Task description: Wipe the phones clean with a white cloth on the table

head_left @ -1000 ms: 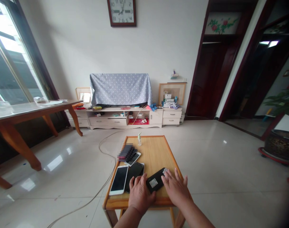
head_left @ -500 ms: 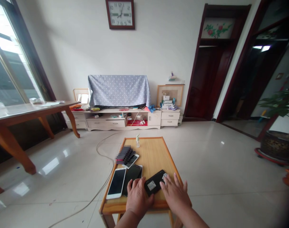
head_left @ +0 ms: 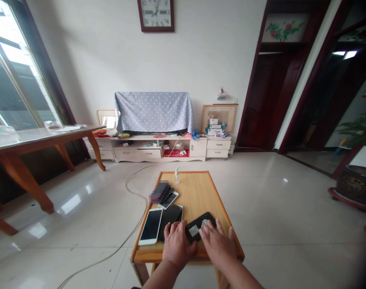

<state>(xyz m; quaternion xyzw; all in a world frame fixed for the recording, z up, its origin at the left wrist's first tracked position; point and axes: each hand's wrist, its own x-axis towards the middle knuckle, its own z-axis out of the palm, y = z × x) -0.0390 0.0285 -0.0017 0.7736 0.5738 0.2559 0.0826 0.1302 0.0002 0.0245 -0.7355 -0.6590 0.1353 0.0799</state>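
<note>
A black smartphone (head_left: pixel 200 227) lies face down on the small wooden table, with a pale label on its back. My left hand (head_left: pixel 177 242) holds its left end, fingers curled at the side and thumb by the lower edge. Under the fingertips of my right hand (head_left: pixel 217 243) is a small crumpled white tissue (head_left: pixel 204 223), pressed against the phone's back. The other fingers of that hand are spread. Left of my left hand lie a white phone (head_left: pixel 151 226) with a dark screen and a black phone (head_left: pixel 170 220), partly covering another white-edged one.
Farther up the wooden table (head_left: pixel 197 188) are another white phone (head_left: pixel 170 200), a pixelated dark stack (head_left: pixel 160 192) and a small clear spray bottle (head_left: pixel 177 176). A cable (head_left: pixel 119 247) runs along the floor at left. A larger table (head_left: pixel 50 136) stands by the window.
The tissue under my right fingers has moved left across the phone's back, toward the label. My left hand stays at the phone's left end. The whole view has shifted slightly.
</note>
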